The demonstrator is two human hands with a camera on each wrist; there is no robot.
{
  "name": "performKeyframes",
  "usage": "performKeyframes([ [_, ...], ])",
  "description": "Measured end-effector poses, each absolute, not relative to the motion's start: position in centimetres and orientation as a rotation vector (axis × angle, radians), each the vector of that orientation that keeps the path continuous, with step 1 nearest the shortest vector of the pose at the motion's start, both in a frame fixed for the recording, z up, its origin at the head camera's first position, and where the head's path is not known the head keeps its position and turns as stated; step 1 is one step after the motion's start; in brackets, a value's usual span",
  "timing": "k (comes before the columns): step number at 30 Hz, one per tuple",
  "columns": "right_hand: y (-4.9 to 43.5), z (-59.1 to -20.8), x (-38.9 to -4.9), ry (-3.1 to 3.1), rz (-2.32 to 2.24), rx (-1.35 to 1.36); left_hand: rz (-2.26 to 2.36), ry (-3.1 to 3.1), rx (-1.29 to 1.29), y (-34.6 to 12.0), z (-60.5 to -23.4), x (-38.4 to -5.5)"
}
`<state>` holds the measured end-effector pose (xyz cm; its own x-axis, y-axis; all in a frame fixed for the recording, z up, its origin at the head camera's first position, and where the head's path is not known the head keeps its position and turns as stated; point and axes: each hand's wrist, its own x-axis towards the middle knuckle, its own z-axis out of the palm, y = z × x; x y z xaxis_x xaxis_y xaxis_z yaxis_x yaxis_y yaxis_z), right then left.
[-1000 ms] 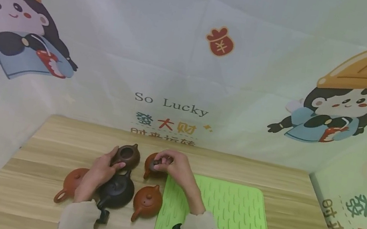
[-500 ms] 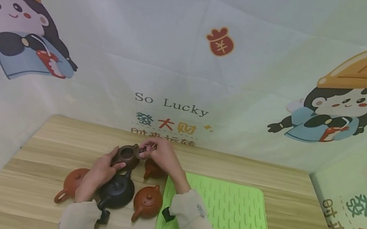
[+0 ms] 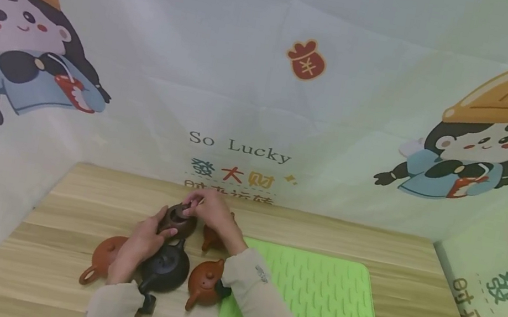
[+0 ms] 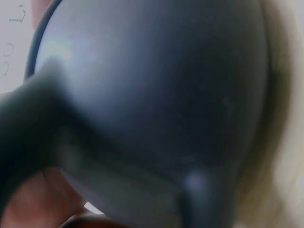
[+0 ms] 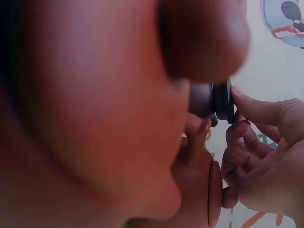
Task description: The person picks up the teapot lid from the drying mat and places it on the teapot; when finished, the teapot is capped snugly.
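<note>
At the back of the table, my left hand (image 3: 145, 238) grips the side of a dark brown teapot (image 3: 184, 228), thumb and fingers round its body. My right hand (image 3: 214, 214) pinches a dark lid (image 5: 222, 100) over that pot's open mouth. The lid is tilted at the rim, and part of the opening still shows. Just below the left hand sits a black teapot (image 3: 167, 268), whose body fills the left wrist view. Under the right forearm a small reddish teapot (image 3: 212, 237) is partly hidden. A reddish teapot looms large in the right wrist view.
One reddish-orange teapot (image 3: 104, 258) stands left of the left wrist, and another (image 3: 204, 283) near the right sleeve, partly covered by its black strap. A green ridged mat (image 3: 311, 297) lies to the right on the wooden table (image 3: 417, 298). A printed cloth (image 3: 356, 119) hangs behind.
My right hand has carried the lid left, from above the small reddish teapot to the dark brown pot's mouth. My left hand keeps its grip. The head view shifted slightly.
</note>
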<state>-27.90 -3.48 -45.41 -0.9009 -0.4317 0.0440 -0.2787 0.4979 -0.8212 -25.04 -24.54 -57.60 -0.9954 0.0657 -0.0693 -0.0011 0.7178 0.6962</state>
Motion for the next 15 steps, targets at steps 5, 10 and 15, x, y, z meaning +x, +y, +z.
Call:
performKeyframes([
  [5, -4.0, -45.3, -27.8, 2.569, -1.335, -0.594, 1.145, 2.817, 0.053, -24.4, -57.4, -24.9],
  [10, -4.5, -45.2, -27.6, 2.572, -1.296, -0.617, 1.143, 2.835, 0.082, -24.4, -57.4, -24.9],
  [15, -4.7, -45.3, -27.3, 2.580, -1.289, -0.640, 1.145, 2.848, 0.101, -24.4, -57.6, -25.1],
])
